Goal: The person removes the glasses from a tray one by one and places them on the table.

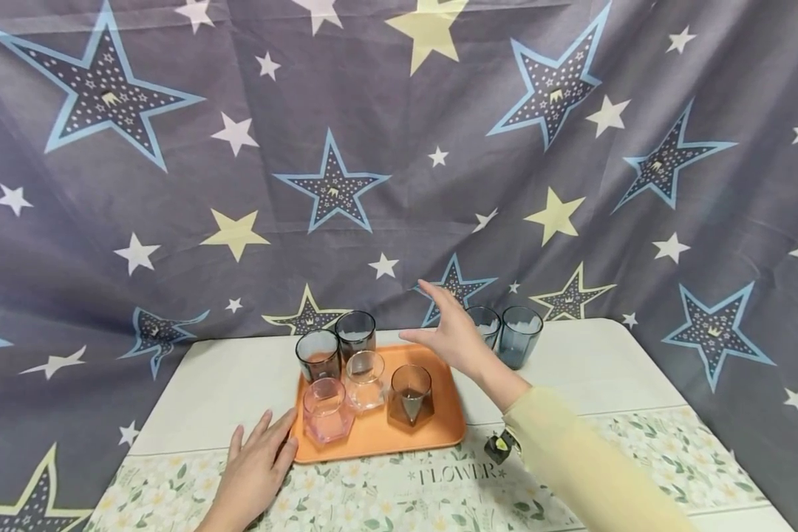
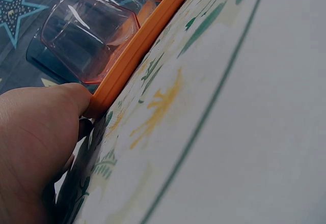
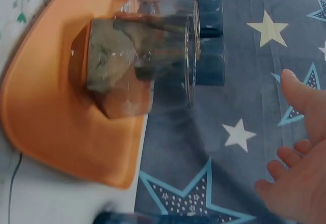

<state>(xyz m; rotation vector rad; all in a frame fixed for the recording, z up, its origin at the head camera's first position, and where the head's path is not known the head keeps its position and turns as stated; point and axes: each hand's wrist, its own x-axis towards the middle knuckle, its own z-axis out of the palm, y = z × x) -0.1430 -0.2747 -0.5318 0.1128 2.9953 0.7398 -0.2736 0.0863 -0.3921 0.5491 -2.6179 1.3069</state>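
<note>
My left hand (image 1: 256,462) rests on the table at the tray's left side, fingers spread, touching the rim of the orange tray (image 1: 439,432). In the left wrist view the thumb (image 2: 74,96) lies against the tray's corner. My right hand (image 1: 462,343) is raised over the tray's back right corner, thumb and fingers apart, holding nothing. On the tray stand a pink glass (image 1: 328,425), a clear glass (image 1: 366,395) and a brown glass (image 1: 410,406). Two blue-grey glasses, one nearer (image 1: 315,358) and one farther (image 1: 357,329), stand at its back left.
Two more blue glasses stand on the table beyond my right hand, one partly hidden (image 1: 485,321) and one beside it (image 1: 521,343). A flower-patterned cloth (image 1: 359,502) covers the table. Behind the table hangs a grey star-printed curtain (image 1: 399,148).
</note>
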